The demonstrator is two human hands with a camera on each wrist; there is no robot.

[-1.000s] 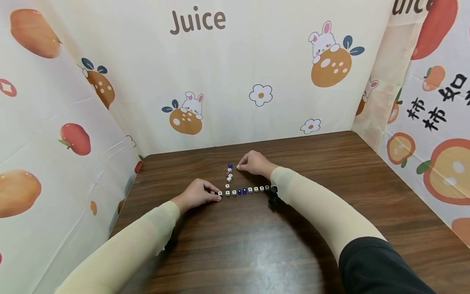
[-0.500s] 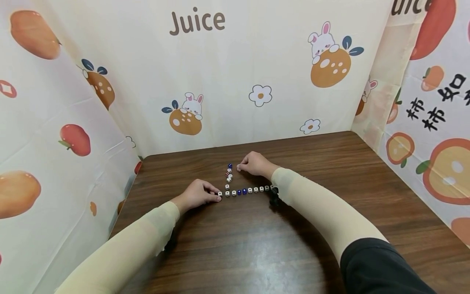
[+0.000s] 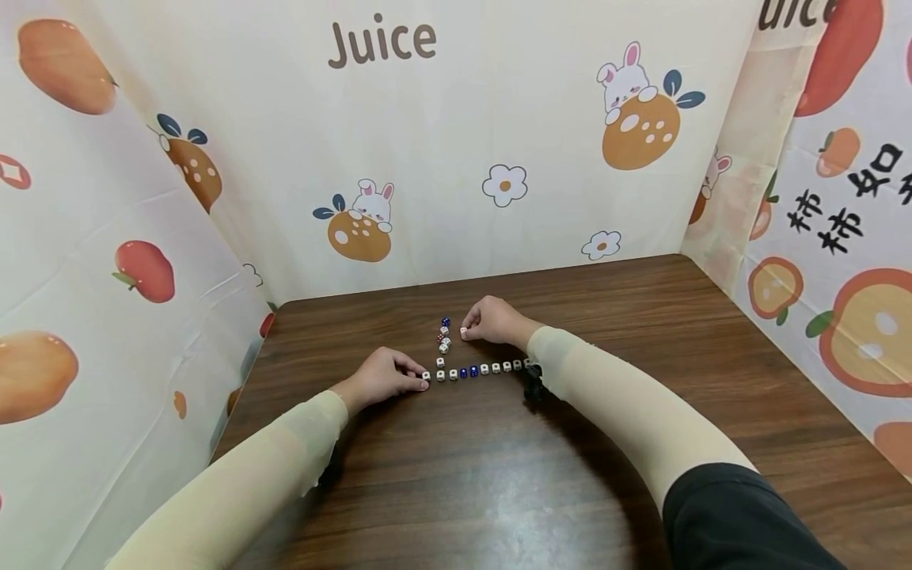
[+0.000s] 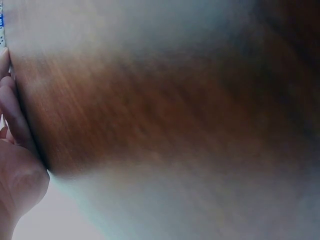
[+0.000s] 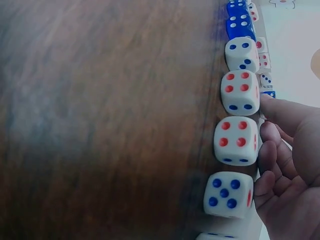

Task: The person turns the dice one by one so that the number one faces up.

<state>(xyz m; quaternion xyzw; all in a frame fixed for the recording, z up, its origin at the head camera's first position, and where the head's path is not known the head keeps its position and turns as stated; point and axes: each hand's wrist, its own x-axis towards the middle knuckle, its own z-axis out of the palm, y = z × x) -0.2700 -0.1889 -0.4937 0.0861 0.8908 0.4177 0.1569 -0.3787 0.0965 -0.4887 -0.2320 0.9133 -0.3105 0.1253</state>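
Note:
In the head view, a row of white and blue dice (image 3: 473, 370) runs across the brown table. My left hand (image 3: 383, 374) pinches the white die (image 3: 426, 376) at the row's left end between thumb and fingers. Behind the row, my right hand (image 3: 495, 321) holds another white die (image 3: 464, 333) at its fingertips. Left of that die, a line of loosely set dice (image 3: 445, 331) leads away from the row. In the right wrist view, large white dice (image 5: 240, 92) with red and blue pips stand in front of the right hand (image 5: 292, 150), which hides its own die.
The wooden table (image 3: 456, 475) ends at a back wall cloth (image 3: 442, 229) printed with fruit and rabbits. More printed cloth (image 3: 171, 380) hangs at the left side. A small black object (image 3: 533, 388) shows under the right wrist, by the row's right end.
My right hand has brought its white die slightly nearer to the row, and more of the die shows. The left hand stays at the row's left end.

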